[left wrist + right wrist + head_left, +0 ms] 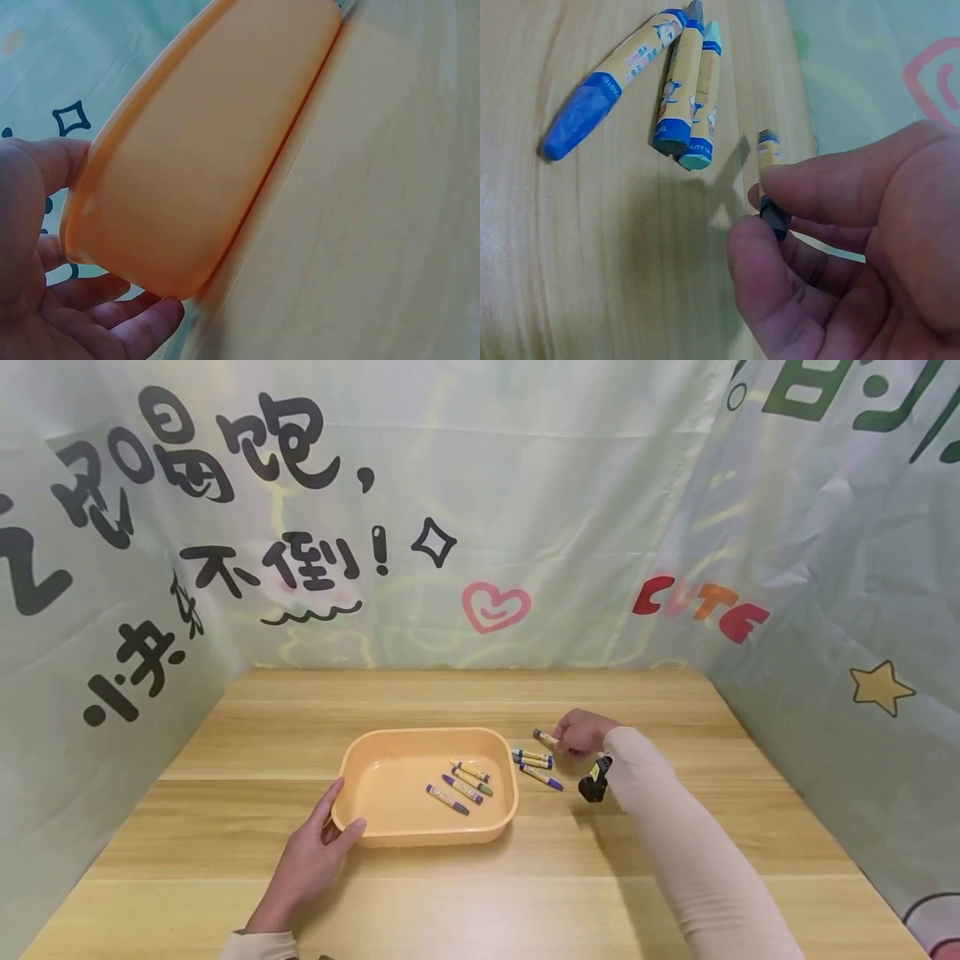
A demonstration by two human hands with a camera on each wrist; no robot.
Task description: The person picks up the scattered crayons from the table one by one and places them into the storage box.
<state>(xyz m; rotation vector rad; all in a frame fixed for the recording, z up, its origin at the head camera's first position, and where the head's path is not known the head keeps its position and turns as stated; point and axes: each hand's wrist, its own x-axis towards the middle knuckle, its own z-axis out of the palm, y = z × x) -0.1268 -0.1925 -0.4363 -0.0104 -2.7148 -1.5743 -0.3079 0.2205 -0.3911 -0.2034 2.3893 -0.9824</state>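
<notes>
Right hand (587, 732) pinching a dark-ended crayon (768, 154) — right of the peach tray (397, 802), near three loose crayons (541, 777) on the desk (450, 902). Left hand (315, 856) gripping the tray's near-left corner, thumb at the rim. Four more crayons (472, 781) lie inside the tray, toward its right side.

A wood-grain table (172, 852) is bearing an orange tray (382, 793), sitting nearer the left edge than the right. Toward the right edge, three crayons (542, 777) are lying just beside it, one perhaps touching its wall.
</notes>
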